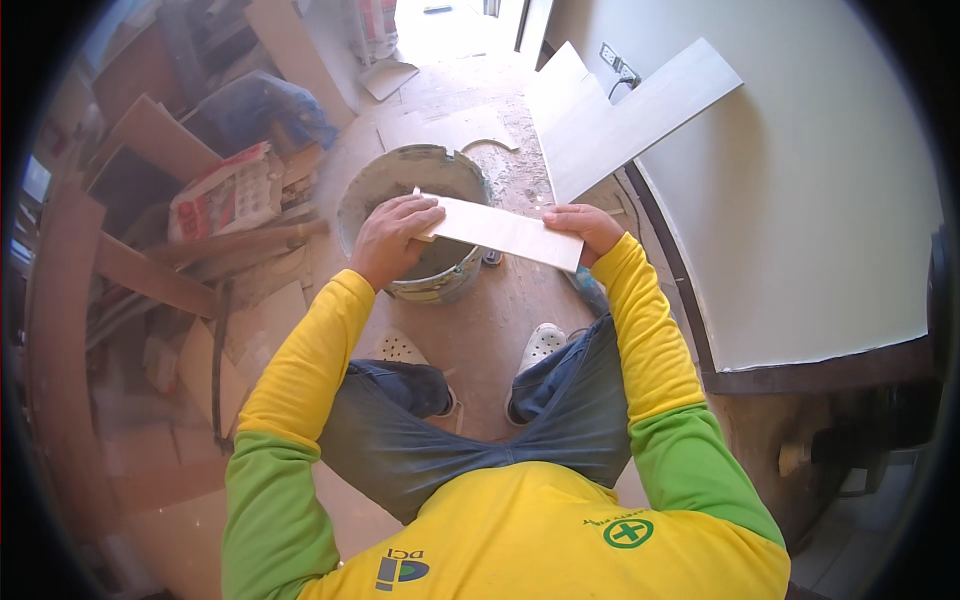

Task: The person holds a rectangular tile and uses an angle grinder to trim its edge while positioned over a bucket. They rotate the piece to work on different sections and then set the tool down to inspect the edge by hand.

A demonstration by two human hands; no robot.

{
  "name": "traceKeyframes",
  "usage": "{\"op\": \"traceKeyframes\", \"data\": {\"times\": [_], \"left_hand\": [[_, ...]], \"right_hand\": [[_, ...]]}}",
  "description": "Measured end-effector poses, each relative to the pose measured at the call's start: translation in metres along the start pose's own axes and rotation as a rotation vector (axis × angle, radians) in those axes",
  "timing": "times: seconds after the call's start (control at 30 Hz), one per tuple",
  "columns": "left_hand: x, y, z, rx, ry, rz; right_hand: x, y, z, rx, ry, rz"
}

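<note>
Left hand (pixel 392 242) and right hand (pixel 592 230) each grip one end of a pale strip (pixel 500 230) spanning between them. Below the left hand stands a round bucket (pixel 436 291), apparently containing greyish material, partly obscured from view.

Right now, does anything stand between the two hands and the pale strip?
Nothing visible does: the left hand holds one end of the pale strip, the right hand the other. The bucket shows behind it.
</note>
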State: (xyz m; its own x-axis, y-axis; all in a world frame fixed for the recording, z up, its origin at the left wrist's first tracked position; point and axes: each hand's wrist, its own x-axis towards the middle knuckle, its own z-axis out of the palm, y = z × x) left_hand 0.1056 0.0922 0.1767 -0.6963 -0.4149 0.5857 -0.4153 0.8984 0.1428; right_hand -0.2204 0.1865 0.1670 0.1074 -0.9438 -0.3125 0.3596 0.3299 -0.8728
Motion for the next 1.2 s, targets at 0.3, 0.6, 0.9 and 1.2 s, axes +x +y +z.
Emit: {"op": "traceKeyframes", "data": {"times": [0.3,0.6,0.9,1.2], "left_hand": [[0.000,0.026,-0.006,-0.082,-0.064,-0.092],[-0.011,0.006,-0.008,0.134,0.061,-0.070],[0.009,-0.013,0.019,0.138,0.161,-0.001],[0.005,-0.044,0.037,-1.147,0.123,-1.084]], "right_hand": [[0.001,-0.006,-0.010,0.022,0.046,0.138],[0.003,0.003,0.006,0.261,-0.099,0.070],[-0.009,0.034,-0.002,0.269,0.060,-0.226],[0.004,0.039,0.038,0.553,0.285,-0.506]]}}
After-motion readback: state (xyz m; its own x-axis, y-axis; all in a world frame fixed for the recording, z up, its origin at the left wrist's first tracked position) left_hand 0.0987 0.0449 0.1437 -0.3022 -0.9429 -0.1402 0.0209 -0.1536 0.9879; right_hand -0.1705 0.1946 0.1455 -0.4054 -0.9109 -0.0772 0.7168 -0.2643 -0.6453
